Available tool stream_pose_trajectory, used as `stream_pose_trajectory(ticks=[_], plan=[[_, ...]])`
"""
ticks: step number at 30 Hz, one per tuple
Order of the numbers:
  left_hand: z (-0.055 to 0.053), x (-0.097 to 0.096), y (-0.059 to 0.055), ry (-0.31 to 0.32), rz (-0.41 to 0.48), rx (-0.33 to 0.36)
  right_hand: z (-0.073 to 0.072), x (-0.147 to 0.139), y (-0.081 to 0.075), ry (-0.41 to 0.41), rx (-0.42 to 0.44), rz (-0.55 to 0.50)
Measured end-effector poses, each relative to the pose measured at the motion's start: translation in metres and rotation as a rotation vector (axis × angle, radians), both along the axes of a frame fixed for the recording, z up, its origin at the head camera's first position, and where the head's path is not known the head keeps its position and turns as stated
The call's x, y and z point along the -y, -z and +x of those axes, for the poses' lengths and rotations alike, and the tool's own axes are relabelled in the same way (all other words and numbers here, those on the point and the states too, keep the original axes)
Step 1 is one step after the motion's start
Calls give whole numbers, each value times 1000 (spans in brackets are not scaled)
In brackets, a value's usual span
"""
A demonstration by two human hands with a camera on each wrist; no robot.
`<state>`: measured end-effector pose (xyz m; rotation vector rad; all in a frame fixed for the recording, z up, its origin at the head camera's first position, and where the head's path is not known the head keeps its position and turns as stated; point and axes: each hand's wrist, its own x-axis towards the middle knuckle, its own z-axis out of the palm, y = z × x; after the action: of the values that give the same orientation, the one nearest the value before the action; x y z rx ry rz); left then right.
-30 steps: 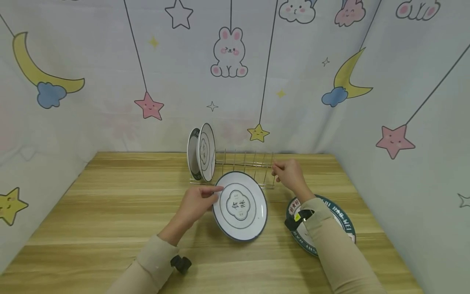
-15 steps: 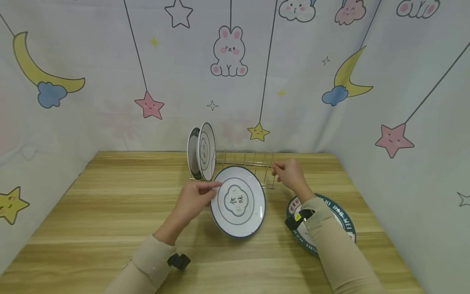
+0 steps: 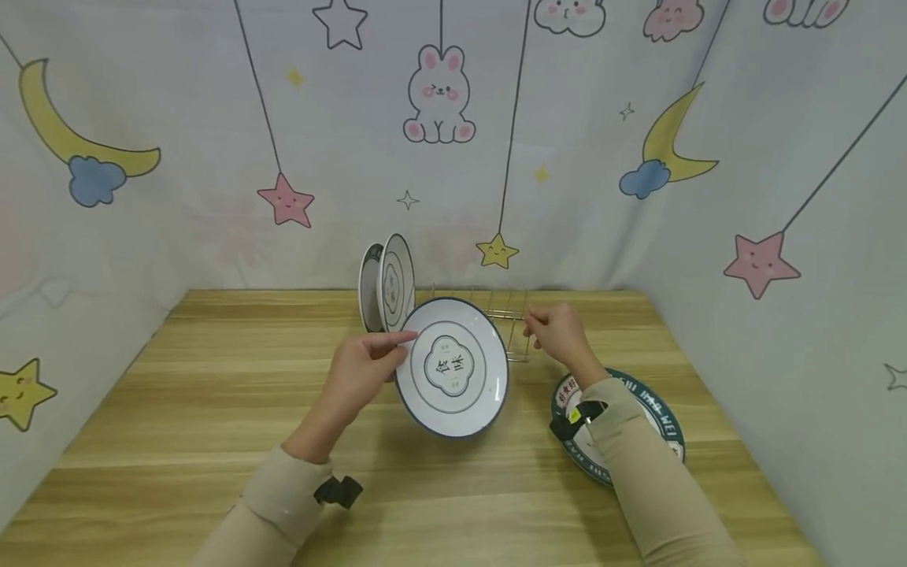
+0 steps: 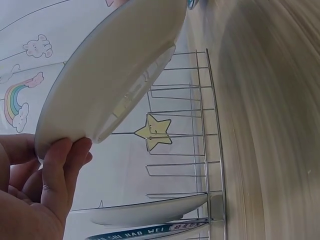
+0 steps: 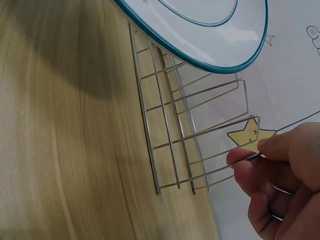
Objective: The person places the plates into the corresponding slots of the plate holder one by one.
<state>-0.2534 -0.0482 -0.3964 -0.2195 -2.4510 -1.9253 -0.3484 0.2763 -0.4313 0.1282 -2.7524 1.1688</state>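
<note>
My left hand [image 3: 363,368] pinches the left rim of a white plate [image 3: 453,409] with a dark blue edge and printed characters in its middle. The plate is tilted up, off the table, in front of the wire dish rack [image 3: 519,346]. In the left wrist view, the fingers [image 4: 55,172] press on the plate's underside [image 4: 115,65]. My right hand [image 3: 560,339] pinches the end wire of the rack between thumb and fingertips, plain in the right wrist view. Two plates [image 3: 398,287] stand on edge in the rack's left end.
A green-rimmed plate [image 3: 666,417] with lettering lies flat on the wooden table [image 3: 212,394] at the right, partly hidden under my right forearm. A curtain [image 3: 340,134] with cartoon prints hangs behind the table and along its sides.
My left hand has carried the plate up and slightly left, closer to the rack. The right hand stays on the rack's end wire.
</note>
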Motion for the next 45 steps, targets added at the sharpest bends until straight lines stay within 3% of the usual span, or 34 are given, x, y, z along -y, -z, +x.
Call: stream_pose_trajectory(ticks=[10, 22, 33, 37, 45], plan=[[-1, 6, -10, -38, 49, -56, 3, -1, -4, -18, 12, -3], [-4, 14, -26, -136, 109, -119, 6, -6, -3, -68, 35, -29], [-7, 20, -31, -247, 112, -225, 11, -9, -3, -96, 37, -5], [-8, 22, -35, -279, 121, -291, 12, -9, -5, -95, 44, -11], [-17, 21, -38, -389, 44, -460, 15, -9, -9, -106, 64, -16]])
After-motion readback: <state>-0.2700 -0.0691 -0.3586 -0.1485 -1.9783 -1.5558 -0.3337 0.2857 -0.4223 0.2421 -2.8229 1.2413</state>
